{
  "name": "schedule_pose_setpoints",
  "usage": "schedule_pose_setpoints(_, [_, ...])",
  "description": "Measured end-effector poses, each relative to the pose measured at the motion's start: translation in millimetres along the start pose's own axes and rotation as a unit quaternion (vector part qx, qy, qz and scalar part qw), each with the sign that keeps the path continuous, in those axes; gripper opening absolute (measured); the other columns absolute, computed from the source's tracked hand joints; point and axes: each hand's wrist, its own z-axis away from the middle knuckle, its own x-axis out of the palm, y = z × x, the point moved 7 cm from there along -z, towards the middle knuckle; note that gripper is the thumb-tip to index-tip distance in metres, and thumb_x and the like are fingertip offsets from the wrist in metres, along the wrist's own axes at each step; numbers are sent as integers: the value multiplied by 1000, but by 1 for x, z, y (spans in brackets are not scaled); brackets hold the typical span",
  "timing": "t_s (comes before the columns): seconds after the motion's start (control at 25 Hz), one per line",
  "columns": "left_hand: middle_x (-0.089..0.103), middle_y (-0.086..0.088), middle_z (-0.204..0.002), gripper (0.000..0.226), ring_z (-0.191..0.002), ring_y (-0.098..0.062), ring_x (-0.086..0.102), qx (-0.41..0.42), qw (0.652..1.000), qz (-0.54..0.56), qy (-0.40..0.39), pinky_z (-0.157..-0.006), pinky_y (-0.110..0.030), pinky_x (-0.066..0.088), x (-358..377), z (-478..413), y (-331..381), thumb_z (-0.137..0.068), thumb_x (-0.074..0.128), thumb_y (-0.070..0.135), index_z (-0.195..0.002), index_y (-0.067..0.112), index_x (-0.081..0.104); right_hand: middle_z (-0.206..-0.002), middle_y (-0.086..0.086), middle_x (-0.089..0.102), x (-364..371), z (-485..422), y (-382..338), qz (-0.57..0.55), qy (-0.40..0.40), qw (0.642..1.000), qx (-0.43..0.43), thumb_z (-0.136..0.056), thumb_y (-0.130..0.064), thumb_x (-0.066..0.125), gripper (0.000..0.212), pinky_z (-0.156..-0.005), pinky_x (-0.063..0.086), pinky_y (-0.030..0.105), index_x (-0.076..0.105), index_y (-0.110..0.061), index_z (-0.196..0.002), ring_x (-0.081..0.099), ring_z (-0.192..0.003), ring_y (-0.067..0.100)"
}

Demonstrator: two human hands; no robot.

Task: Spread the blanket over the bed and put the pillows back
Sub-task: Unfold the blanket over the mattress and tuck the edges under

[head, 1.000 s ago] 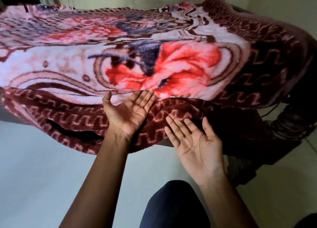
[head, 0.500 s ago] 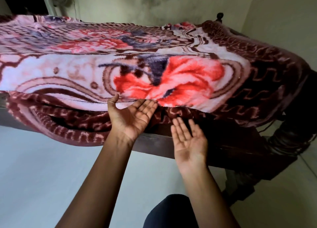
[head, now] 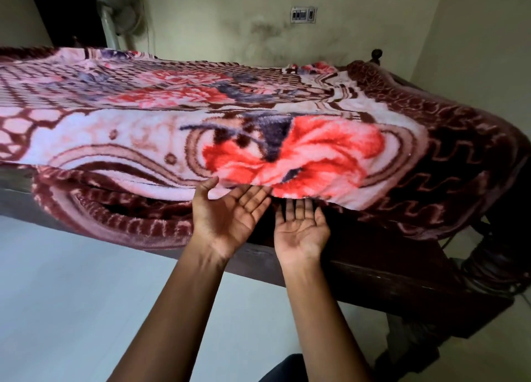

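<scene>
A thick blanket [head: 184, 114] in pink, white and maroon with big red flowers lies over the dark wooden bed [head: 382, 269], its maroon border drooping over the near side. My left hand [head: 227, 218] is palm up with straight fingers, fingertips under the blanket's near edge by the red flower. Just to its right, my right hand [head: 301, 229] is also palm up, its fingertips slipped beneath the same edge. Neither hand grips the cloth. No pillows are in view.
A pale floor [head: 80, 301] lies left of my arms. A standing fan [head: 120, 17] is behind the bed at the far left. A switch plate [head: 303, 14] hangs on the stained back wall. A carved bedpost [head: 494, 264] stands at the right.
Both hands have moved forward, so their fingertips now go under the blanket's edge. The hanging border by my hands has been pushed in, baring the bed frame. The view has tilted upward.
</scene>
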Motion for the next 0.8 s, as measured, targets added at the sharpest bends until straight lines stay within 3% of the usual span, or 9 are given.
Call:
schedule_pose_setpoints(0.12, [66,-18,-113,41,-107,-27,64,20,989,-142,31,-92,-35,49,-22,27,23,-92,32,26,-113,1,57,-122,5,60,-10,26,3,79,-17,997,20,-98,-17,37,28,-93,47,30,57,-12,-117,56,-114,17])
schedule_pose_setpoints(0.2, [71,-10,-99,33,-91,-19,70,100,973,-190,87,-82,-30,53,-42,49,48,-94,34,20,-105,7,62,-97,-1,70,-11,35,15,145,-31,988,34,-96,-10,41,26,-75,53,19,60,-14,-113,66,-88,7])
schedule_pose_setpoints(0.28, [70,-3,-86,25,-74,-11,69,194,950,-194,152,-73,-22,56,-61,71,63,-96,38,15,-100,11,63,-81,-1,73,-2,43,33,171,-56,982,62,-95,-5,42,25,-69,55,16,61,-11,-110,69,-72,5])
schedule_pose_setpoints(0.4, [63,-2,-97,19,-81,-9,64,328,897,-181,233,-77,-23,55,-83,96,74,-94,49,6,-106,16,59,-88,7,69,19,46,61,160,-84,977,113,-96,-9,41,25,-77,55,23,56,-4,-115,69,-77,12])
schedule_pose_setpoints(0.48, [61,0,-114,32,-93,-10,63,360,877,-168,269,-87,-32,52,-91,101,75,-91,56,6,-118,21,57,-93,8,61,36,43,73,157,-90,974,136,-97,-14,41,20,-87,52,30,56,-3,-102,62,-88,15])
schedule_pose_setpoints(0.56, [58,2,-126,43,-107,-12,60,349,879,-164,281,-96,-43,46,-93,97,73,-90,59,10,-129,25,53,-92,7,55,47,40,83,163,-64,973,149,-98,-16,39,20,-97,44,36,53,-5,-88,56,-96,18])
schedule_pose_setpoints(0.64, [57,2,-131,40,-117,-14,55,320,888,-173,280,-100,-48,42,-95,91,71,-91,58,17,-130,27,53,-91,7,52,53,37,91,173,-42,972,151,-98,-15,37,22,-102,39,37,52,-7,-84,53,-98,18])
schedule_pose_setpoints(0.76, [66,5,-109,23,-104,-13,58,272,916,-144,257,-94,-39,47,-98,82,73,-95,51,29,-111,19,64,-89,8,52,56,35,95,159,-48,973,159,-97,-13,36,23,-107,38,40,52,-5,-84,54,-91,19])
schedule_pose_setpoints(0.8, [65,1,-105,28,-97,-15,58,255,930,-117,238,-90,-37,47,-99,77,77,-95,48,33,-108,14,63,-90,11,53,59,34,94,152,-56,973,165,-97,-12,36,22,-107,38,41,53,-3,-86,54,-96,21])
